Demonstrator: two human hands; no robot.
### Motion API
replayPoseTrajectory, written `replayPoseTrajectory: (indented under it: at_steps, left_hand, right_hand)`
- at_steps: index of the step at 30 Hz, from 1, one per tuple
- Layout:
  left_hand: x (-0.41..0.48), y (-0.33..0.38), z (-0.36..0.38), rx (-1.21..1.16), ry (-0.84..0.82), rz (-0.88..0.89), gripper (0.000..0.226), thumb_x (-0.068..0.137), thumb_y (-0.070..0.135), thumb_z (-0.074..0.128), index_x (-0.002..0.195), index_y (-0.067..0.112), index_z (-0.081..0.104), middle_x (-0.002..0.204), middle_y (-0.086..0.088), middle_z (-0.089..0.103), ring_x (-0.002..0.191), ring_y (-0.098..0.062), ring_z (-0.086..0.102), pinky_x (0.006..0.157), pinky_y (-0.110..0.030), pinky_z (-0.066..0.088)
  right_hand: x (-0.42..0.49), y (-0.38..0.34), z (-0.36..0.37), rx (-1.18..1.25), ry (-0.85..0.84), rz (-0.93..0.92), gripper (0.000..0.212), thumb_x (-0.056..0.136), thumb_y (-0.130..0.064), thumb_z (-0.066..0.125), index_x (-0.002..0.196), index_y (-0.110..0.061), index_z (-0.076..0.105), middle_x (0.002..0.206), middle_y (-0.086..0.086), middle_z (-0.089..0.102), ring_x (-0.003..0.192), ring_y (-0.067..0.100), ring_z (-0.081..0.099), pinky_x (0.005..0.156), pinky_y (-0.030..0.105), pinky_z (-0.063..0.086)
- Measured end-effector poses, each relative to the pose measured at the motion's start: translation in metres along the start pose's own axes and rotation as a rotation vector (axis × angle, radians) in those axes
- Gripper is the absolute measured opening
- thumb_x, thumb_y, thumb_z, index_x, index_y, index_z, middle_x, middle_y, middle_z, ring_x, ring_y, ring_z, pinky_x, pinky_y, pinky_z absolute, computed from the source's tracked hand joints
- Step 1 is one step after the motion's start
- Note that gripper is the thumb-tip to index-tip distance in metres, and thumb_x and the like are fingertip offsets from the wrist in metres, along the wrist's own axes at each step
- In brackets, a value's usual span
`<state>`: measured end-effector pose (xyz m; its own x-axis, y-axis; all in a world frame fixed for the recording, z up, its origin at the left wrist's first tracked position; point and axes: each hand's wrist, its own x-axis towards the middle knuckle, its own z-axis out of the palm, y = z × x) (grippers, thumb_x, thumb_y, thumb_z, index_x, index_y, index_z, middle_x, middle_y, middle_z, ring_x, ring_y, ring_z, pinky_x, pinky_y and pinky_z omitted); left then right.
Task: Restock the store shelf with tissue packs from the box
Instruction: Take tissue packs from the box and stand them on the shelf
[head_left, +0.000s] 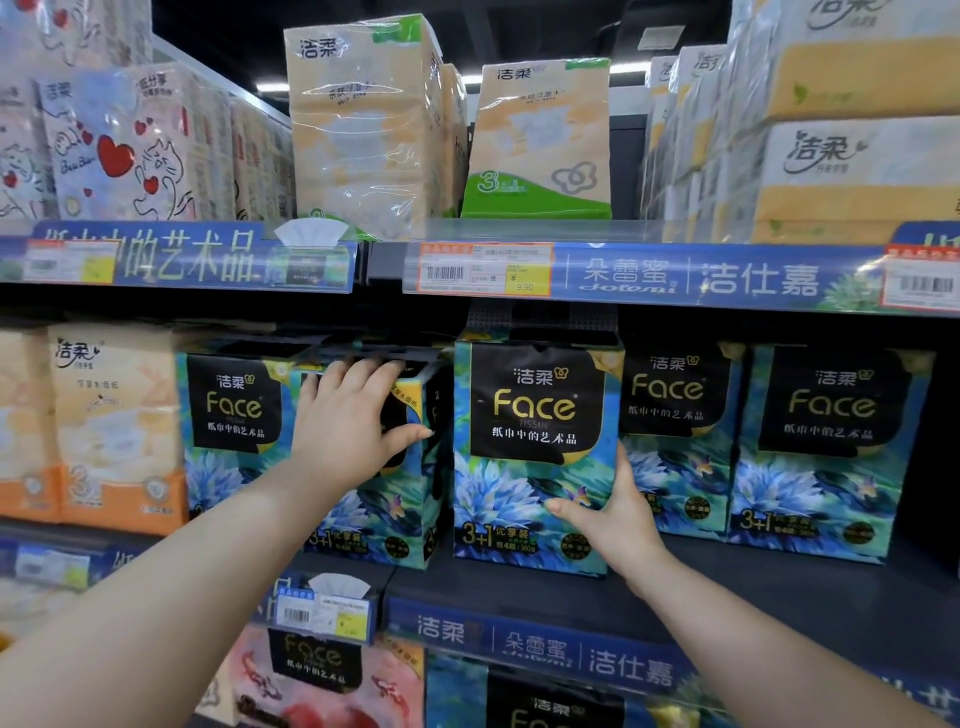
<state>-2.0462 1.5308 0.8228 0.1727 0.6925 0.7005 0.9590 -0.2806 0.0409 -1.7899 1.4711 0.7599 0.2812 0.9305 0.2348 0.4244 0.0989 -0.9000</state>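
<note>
Two blue-and-black tissue packs sit on the middle shelf (675, 587), and a person has one hand on each. The turned pack (395, 499) stands at an angle, its narrow side partly toward the aisle. The left hand (345, 428) lies flat on its front, fingers reaching up over the top edge and thumb stretched out to the right, probably to swing it square with the row. The centre pack (532, 452) stands upright, label forward, just beside the turned one. The right hand (615, 512) cups its lower right corner, fingers together against the side and thumb across the front, seemingly steadying it or nudging it into line.

Both packs are soft rectangular bundles in glossy plastic film printed with blue flowers and a black panel with gold lettering. The film shows creases and glare, so it likely yields under pressure.

More matching packs (826, 447) stand to the right, set further back. Orange packs (117, 421) fill the left end. The shelf is dark and matte, with a blue price strip (545, 647) along its front edge. The box is not in view.
</note>
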Motion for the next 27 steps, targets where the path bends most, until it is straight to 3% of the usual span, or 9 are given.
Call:
replayPoseTrajectory:
  at_steps: [7, 11, 15, 18, 21, 27]
  left_hand:
    - [0.0, 0.0, 0.0, -0.006, 0.001, -0.002, 0.081, 0.076, 0.064, 0.057, 0.143, 0.022, 0.037, 0.143, -0.003, 0.044, 0.135, -0.03, 0.033, 0.111, -0.052, 0.024]
    - [0.001, 0.002, 0.001, -0.003, -0.009, -0.01, 0.082, 0.078, 0.065, 0.055, 0.144, 0.023, 0.034, 0.145, -0.002, 0.041, 0.135, -0.029, 0.031, 0.112, -0.052, 0.022]
    - [0.002, 0.006, 0.001, -0.001, -0.034, -0.026, 0.083, 0.08, 0.066, 0.05, 0.147, 0.023, 0.027, 0.15, -0.003, 0.033, 0.139, -0.029, 0.024, 0.114, -0.053, 0.017]
    - [0.002, 0.007, 0.001, -0.006, -0.061, -0.044, 0.085, 0.083, 0.066, 0.047, 0.15, 0.025, 0.015, 0.157, -0.003, 0.019, 0.146, -0.029, 0.008, 0.115, -0.054, 0.01]
    - [0.0, 0.007, 0.0, -0.011, -0.067, -0.053, 0.089, 0.083, 0.066, 0.045, 0.151, 0.027, 0.003, 0.16, -0.003, 0.005, 0.147, -0.029, -0.005, 0.114, -0.057, 0.007]
    - [-0.008, 0.019, -0.008, -0.036, -0.025, -0.031, 0.088, 0.084, 0.053, 0.057, 0.151, 0.024, 0.009, 0.159, -0.013, 0.005, 0.145, -0.04, 0.002, 0.11, -0.063, 0.012]
  right_hand:
    - [0.002, -0.003, 0.002, 0.005, -0.026, 0.008, 0.106, 0.077, -0.021, 0.078, 0.15, -0.03, 0.002, 0.115, -0.005, 0.049, 0.073, -0.01, 0.044, 0.081, 0.021, 0.038]
    - [0.004, -0.001, 0.003, -0.007, -0.024, -0.001, 0.109, 0.075, -0.023, 0.079, 0.151, -0.03, 0.0, 0.117, -0.004, 0.053, 0.09, 0.007, 0.051, 0.086, 0.021, 0.039]
    - [0.006, 0.0, 0.004, -0.023, -0.022, -0.004, 0.11, 0.075, -0.023, 0.079, 0.151, -0.029, -0.001, 0.126, 0.0, 0.055, 0.096, 0.01, 0.05, 0.088, 0.022, 0.039]
    - [0.008, 0.002, 0.003, -0.053, -0.025, 0.013, 0.113, 0.075, -0.025, 0.08, 0.151, -0.03, -0.004, 0.14, 0.0, 0.047, 0.113, 0.017, 0.053, 0.095, 0.026, 0.04]
    - [0.01, 0.002, 0.001, -0.093, -0.027, 0.029, 0.119, 0.071, -0.031, 0.082, 0.15, -0.032, -0.008, 0.151, 0.001, 0.036, 0.131, 0.023, 0.044, 0.105, 0.034, 0.038]
    - [0.005, -0.002, -0.008, -0.147, -0.022, 0.042, 0.116, 0.072, -0.032, 0.08, 0.152, -0.027, -0.004, 0.153, 0.0, 0.033, 0.136, 0.023, 0.038, 0.111, 0.037, 0.034]
